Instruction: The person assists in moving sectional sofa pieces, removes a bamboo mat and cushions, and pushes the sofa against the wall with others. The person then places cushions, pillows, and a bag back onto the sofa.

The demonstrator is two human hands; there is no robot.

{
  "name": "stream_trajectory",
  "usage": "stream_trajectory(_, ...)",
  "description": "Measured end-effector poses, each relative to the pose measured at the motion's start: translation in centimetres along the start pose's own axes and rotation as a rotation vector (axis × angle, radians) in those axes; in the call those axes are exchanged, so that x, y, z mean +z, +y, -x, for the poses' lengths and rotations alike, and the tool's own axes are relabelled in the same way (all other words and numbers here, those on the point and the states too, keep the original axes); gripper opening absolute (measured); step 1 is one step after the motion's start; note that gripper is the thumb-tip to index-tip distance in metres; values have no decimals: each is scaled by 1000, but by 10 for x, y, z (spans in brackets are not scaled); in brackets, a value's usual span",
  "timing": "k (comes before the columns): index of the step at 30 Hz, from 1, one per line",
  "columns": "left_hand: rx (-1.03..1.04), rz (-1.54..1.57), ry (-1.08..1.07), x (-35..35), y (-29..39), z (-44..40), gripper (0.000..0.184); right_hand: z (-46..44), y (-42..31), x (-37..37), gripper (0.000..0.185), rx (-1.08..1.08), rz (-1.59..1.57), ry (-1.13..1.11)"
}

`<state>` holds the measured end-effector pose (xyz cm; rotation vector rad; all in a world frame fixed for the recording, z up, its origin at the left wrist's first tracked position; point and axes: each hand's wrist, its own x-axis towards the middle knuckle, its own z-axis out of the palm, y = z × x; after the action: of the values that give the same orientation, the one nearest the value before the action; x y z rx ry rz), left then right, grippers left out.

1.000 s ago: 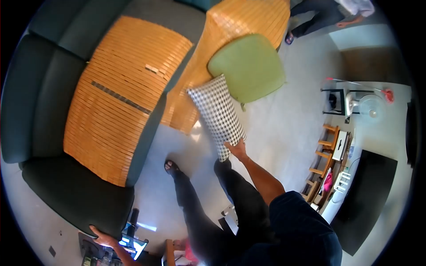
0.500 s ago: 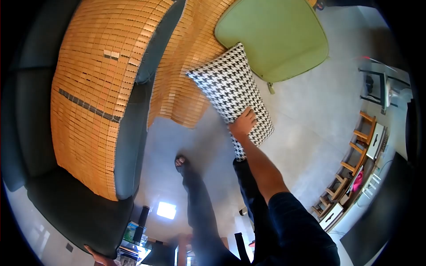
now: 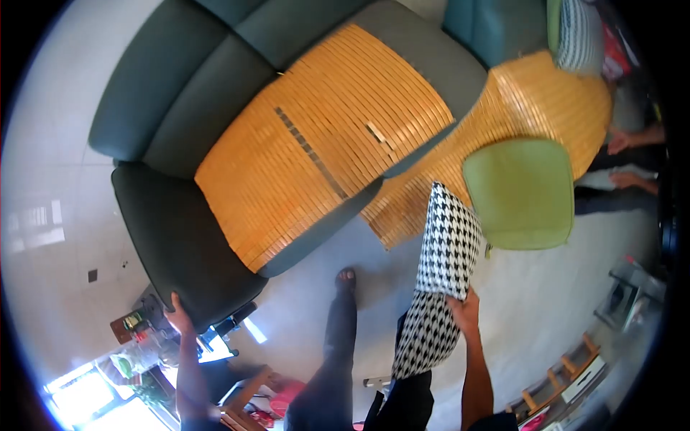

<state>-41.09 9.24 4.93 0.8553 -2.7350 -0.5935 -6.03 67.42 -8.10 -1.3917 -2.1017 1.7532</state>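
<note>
A black-and-white houndstooth cushion (image 3: 447, 248) stands bent across its middle above the floor, its lower part near my dark-trousered leg. My right hand (image 3: 463, 312) is closed on its edge at the crease; part of the fingers is hidden. At the lower left, my left hand (image 3: 180, 316) lies against the end of the dark sofa (image 3: 180, 241), with a finger stretched along its side and the others partly hidden. A tan tiled seat mat (image 3: 287, 194) covers the sofa's middle. Beyond the cushion lies a green seat pad (image 3: 521, 194).
A second tiled mat (image 3: 546, 97) reaches from the seat to the floor. Another person's hands (image 3: 632, 140) show at the right edge. A cluttered low table (image 3: 162, 381) stands lower left, and a wooden rack (image 3: 557, 377) with white drawers lower right.
My view has swung, bringing more sofa and the other person into sight. The houndstooth cushion, flat before, is now bent with my right hand at its edge. My left hand stays at the sofa's end.
</note>
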Motion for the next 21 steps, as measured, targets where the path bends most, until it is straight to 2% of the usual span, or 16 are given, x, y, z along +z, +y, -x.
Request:
stream_trajectory(3,20,-23,66,6,-15,-7,83,38,-100,11,32,10,10,-59)
stream_trajectory(4,57,27,13,3,-12,-5,82,49,-126,19,32,22,-28,-72)
stream_trajectory(5,40,-12,12,0,-10,-3,83,55,-139,31,33,-143,-10,-40)
stream_trajectory(8,-60,-149,-10,-2,-6,-7,85,64,-241,72,30,-254,88,-70)
stream_trajectory(10,-68,-232,-27,2,-19,-15,86,60,-272,112,27,-197,40,-151)
stream_trajectory(12,-134,-192,-97,-3,-14,-14,87,57,-330,163,28,-264,-38,-133)
stream_trajectory(13,-158,-178,-132,-7,-9,-12,87,56,-348,200,28,-365,-107,-42)
stream_trajectory(14,-181,-163,-164,-9,-4,-13,88,57,-370,235,26,-429,-59,55)
stream_trajectory(15,-110,-184,-157,-4,-19,-18,87,64,-406,259,18,-358,8,34)
stream_trajectory(16,-127,-180,-202,-6,-19,-20,87,68,-428,284,12,-441,77,64)
stream_trajectory(18,-93,-148,-244,-2,-36,-28,91,90,-454,330,16,-474,-119,-80)
stream_trajectory(20,-65,-156,-269,3,-47,-34,94,122,-464,341,17,-605,-229,-235)
stream_trajectory(21,-81,-144,-282,5,-49,-36,95,134,-457,338,16,-615,-159,-333)
